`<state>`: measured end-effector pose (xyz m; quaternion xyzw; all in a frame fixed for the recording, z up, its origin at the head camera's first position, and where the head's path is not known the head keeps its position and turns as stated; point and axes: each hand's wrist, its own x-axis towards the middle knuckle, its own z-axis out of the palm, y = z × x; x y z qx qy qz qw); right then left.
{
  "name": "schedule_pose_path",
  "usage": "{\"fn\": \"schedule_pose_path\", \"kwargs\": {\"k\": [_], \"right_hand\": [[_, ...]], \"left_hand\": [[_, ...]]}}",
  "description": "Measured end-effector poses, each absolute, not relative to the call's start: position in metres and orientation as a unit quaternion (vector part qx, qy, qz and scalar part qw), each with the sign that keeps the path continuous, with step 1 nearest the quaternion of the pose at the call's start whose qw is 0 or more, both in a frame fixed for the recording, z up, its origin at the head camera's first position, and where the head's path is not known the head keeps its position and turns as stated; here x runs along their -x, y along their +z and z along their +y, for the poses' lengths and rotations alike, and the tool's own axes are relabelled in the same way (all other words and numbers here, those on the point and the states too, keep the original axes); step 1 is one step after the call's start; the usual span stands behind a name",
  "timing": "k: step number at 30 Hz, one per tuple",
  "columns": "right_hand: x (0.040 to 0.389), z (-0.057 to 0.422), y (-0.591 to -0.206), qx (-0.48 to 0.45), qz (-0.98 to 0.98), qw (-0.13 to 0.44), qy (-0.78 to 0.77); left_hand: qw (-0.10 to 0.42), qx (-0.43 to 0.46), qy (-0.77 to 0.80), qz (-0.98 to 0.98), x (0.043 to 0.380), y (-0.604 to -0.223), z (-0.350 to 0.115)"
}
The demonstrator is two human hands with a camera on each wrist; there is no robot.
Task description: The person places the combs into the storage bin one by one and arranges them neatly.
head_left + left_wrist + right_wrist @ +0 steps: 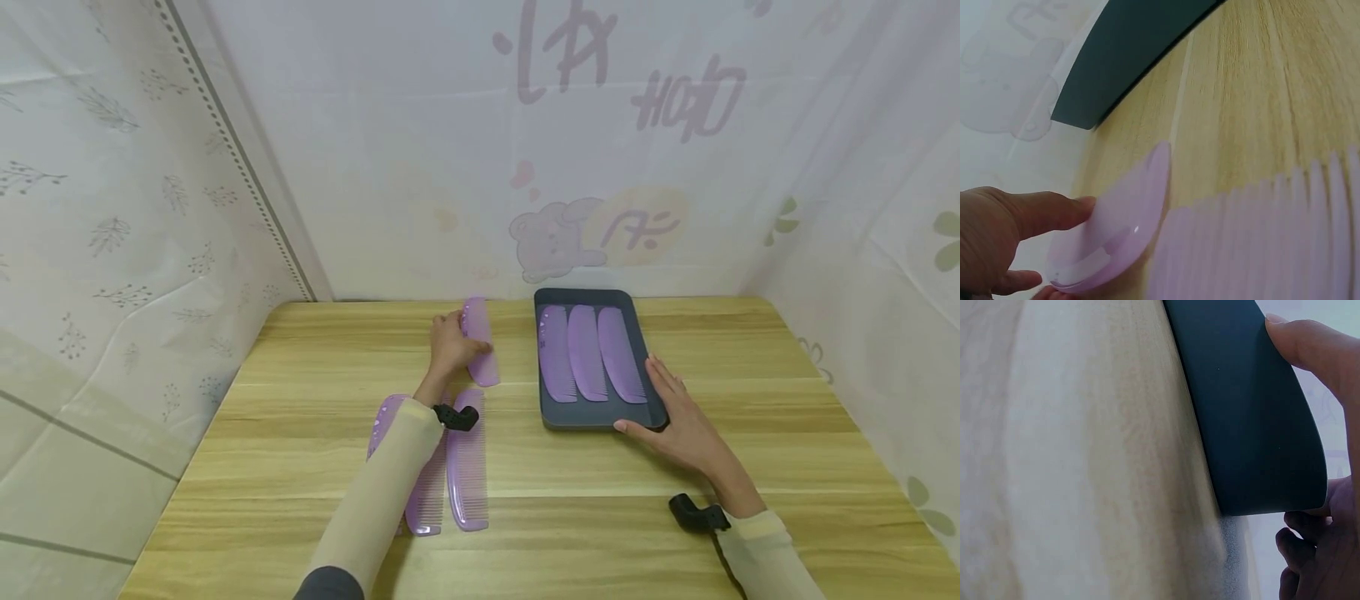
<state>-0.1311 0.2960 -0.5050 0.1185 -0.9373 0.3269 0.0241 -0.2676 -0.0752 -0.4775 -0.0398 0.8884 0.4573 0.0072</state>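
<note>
At the table's back, my left hand (450, 343) holds a purple comb (482, 367), thumb across its face and fingers at its left edge. The left wrist view shows that comb (1129, 234) low over the wood, under the thumb. A dark grey tray (581, 417) stands to the right with three purple combs (587, 358) side by side in it. My right hand (686, 429) grips its near right corner, thumb at the front wall and fingers along the right side. In the right wrist view the tray (1254, 419) hides part of these fingers.
More purple combs (467, 467) lie on the wooden table (600, 533) nearer me, partly covered by my left forearm. A printed curtain (420, 167) hangs along the table's back edge, and patterned cloth (112, 275) encloses the left side.
</note>
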Motion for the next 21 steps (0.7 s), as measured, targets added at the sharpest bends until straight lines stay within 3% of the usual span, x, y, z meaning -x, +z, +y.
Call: {"fn": "schedule_pose_path", "kwargs": {"k": [11,21], "right_hand": [[0.131,0.3,-0.502,-0.114,-0.938,0.02,0.326],[0.131,0.298,-0.505,-0.117,-0.938,0.016,0.326]], "left_hand": [[0.025,0.04,0.434,0.9,0.27,-0.469,-0.078],[0.105,0.069,0.572,0.81,0.27,-0.469,-0.098]]}}
